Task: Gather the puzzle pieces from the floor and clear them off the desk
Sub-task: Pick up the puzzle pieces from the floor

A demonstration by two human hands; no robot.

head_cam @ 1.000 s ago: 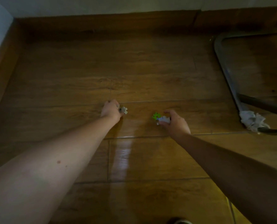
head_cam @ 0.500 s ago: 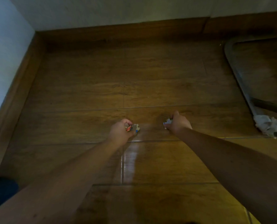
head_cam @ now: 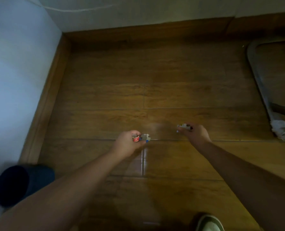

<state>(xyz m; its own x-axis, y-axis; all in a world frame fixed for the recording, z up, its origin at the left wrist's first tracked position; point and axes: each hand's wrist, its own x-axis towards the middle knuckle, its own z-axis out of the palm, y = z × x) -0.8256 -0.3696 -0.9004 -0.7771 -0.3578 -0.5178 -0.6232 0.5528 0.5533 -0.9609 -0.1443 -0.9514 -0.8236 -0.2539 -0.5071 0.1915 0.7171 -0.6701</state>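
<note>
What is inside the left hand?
The left hand holds puzzle pieces, one red, sticking out past the fingers. How many more lie in the palm is hidden.

The floor (head_cam: 180, 84) is brown wood-look planks with thin seams and a glossy patch of reflected light near the middle, and a wooden skirting board (head_cam: 45, 104) runs along its left and far edges where it meets the walls. At the right edge a curved grey metal frame (head_cam: 258, 80) rests on it, with a crumpled white cloth (head_cam: 282, 130) lying at the frame's near end. A shoe (head_cam: 210, 222) stands on the planks at the bottom edge, and a dark blue blurred shape (head_cam: 20, 184) sits low on the left.
</note>
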